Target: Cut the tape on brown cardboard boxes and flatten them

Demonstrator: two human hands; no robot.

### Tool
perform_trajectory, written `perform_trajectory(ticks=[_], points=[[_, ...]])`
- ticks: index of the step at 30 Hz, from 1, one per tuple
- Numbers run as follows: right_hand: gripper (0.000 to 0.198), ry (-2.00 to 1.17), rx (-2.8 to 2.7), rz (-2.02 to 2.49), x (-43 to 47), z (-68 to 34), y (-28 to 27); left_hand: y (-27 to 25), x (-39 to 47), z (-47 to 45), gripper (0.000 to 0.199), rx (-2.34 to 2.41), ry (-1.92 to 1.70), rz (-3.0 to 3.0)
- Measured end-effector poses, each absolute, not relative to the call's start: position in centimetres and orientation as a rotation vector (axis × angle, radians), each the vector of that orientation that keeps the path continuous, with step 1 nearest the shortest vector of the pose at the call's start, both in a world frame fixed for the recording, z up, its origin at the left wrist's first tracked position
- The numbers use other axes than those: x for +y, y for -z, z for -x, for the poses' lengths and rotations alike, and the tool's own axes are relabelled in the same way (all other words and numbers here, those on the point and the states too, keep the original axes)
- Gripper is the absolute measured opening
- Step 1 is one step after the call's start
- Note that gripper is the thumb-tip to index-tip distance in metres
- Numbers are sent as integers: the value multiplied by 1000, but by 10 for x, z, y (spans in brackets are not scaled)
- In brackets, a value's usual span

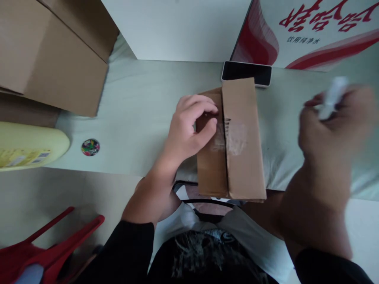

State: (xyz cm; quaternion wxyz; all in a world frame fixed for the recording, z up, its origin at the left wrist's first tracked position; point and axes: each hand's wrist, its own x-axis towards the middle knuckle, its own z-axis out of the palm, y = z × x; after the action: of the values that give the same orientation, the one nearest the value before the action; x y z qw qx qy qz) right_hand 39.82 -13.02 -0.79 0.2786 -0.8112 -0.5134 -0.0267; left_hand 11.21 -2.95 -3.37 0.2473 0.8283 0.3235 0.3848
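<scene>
On the pale cloth (142, 90), the box (244, 161) at frame centre is best steadied by the loosely curled, empty left hand (191, 125) while the right hand (331, 126) grips a white tube (334, 98).

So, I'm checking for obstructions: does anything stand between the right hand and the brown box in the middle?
Nothing visible does. Between the right hand, which holds a white object, and the brown box, only pale green cloth shows. The phone lies by the box's far end, off that line.
</scene>
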Motion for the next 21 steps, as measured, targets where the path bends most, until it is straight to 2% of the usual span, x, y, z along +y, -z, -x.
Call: perform_trajectory(ticks=[3,13,17,19,21], points=[[19,-114,-1245,2290,-97,-388,40,35,-23,-106,15,932,-1119,-2235],[27,-329,-1488,2386,-100,-404,97,52,6,-85,53,989,-1154,-2027],[44,-239,-1495,2314,-101,-400,97,58,7,-81,56,962,-1118,-1862],[57,-288,-1569,2204,-101,-398,95,66,9,-77,51,930,-1123,-1821],[59,-393,-1696,2038,-101,-395,92,74,13,-72,49,920,-1121,-1850]])
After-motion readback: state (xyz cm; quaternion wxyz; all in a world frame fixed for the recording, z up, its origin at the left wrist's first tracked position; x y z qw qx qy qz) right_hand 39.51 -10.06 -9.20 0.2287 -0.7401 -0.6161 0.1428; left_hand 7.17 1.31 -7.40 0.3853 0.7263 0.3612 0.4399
